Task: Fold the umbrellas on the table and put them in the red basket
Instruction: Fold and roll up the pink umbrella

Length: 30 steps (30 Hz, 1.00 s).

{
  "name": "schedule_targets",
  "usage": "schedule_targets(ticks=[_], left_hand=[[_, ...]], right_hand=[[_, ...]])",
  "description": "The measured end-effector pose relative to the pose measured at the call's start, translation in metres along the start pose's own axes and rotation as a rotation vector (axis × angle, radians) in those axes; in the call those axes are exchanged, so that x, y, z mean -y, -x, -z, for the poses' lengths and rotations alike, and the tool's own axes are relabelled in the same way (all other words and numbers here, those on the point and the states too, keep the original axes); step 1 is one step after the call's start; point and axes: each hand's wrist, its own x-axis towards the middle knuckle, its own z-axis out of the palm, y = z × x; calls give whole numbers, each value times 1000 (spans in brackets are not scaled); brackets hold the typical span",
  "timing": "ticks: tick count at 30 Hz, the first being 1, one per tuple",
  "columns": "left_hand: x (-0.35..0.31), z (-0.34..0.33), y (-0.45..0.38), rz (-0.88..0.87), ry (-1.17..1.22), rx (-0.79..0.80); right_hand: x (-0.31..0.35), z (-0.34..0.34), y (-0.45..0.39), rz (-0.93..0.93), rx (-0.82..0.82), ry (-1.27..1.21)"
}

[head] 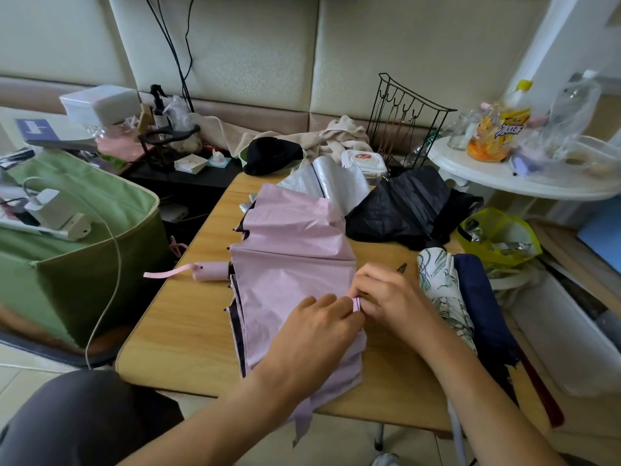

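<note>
A: What is the surface, and the room around it?

B: A pale wood-grain table [188,317] with rounded corners, set against a cream padded wall [386,52]. A white round side table [470,169] stands far beyond the grip to the right, crowded with a yellow-capped bottle [500,129] and a clear plastic bag [568,112].

A: And the hands?

B: Both meet at one spot on the pink umbrella [289,264]. The left hand [316,334] lies on the pink cloth with its fingers curled at a small pink tip [357,303]; the right hand [386,297] pinches that same tip from the other side.

A: Where does that umbrella lie?

B: On the table, its canopy spread in loose folds away from the grip, the pink handle [210,271] and flat strap [164,273] out to the left. No red basket shows from the head camera.

A: What crowds the grip?

B: Just right of it, a white patterned umbrella [440,290] and a navy one [480,307] lie side by side. Beyond it, a black umbrella [403,206] sits crumpled, with a silver one [329,183] behind the pink canopy. A yellow-green bag [497,237] is further right. A black wire rack [403,119] and a black hat [272,154] stand at the far edge. Far left is a green fabric bin [80,250] holding a white charger [50,210].

A: Materials?

B: The pink cloth is thin, matte and creased, dark along its edge; the silver one is shiny, the black one wrinkled
</note>
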Motion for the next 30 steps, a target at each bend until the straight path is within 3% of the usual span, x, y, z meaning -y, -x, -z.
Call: schedule_targets(ticks=[3, 8, 13, 18, 21, 24, 30], left_hand=[[-6, 0, 9, 5, -21, 33], [-7, 8, 21, 209, -107, 88], [-8, 3, 27, 171, -109, 129], [3, -6, 29, 154, -126, 29], [8, -16, 33, 125, -135, 129], [5, -22, 34, 161, -114, 228], [16, -15, 41, 107, 134, 264]], right_hand=[[1, 2, 3, 0, 42, 15], [3, 1, 4, 13, 39, 69], [4, 0, 3, 11, 59, 84], [5, 2, 3, -89, 158, 48], [13, 4, 4, -142, 100, 53], [33, 2, 3, -80, 10, 32], [39, -5, 4, -81, 188, -87]])
